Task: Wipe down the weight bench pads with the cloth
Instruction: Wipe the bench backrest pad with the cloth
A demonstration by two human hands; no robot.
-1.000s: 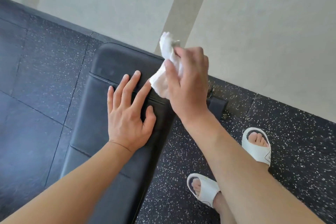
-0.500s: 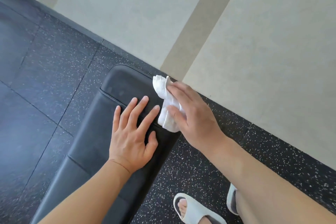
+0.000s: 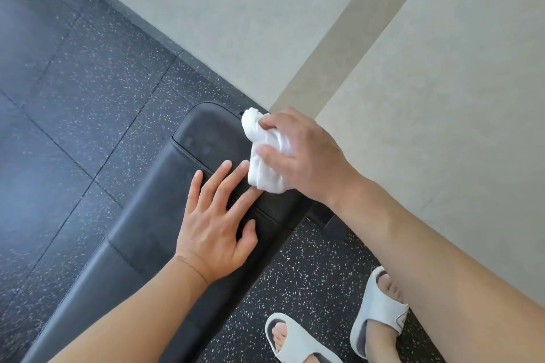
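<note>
You stand on a dark rubber gym floor flecked with white [image 3: 88,74], laid in large square tiles with visible seams. A pale grey-green wall with a beige vertical stripe [image 3: 324,23] meets the floor along a diagonal line across the upper right. Your feet, in white open-toe slide sandals [image 3: 380,309], stand on the floor to the right of the bench.

The black padded vinyl weight bench [image 3: 153,215] runs diagonally from the lower left toward the wall, with stitched seams dividing the pad into sections. Its rounded end section lies nearest the wall.

Your left hand [image 3: 215,221] rests flat on the pad, palm down, fingers straight and spread, their tips reaching across the seam of the end section.

Your right hand [image 3: 306,156] grips a bunched white cloth [image 3: 265,162], fingers and thumb curled around it. The cloth lies on the right edge of the end section, pressed against the pad beneath your right hand. Its lower end sits just beside the index fingertip of your left hand.
</note>
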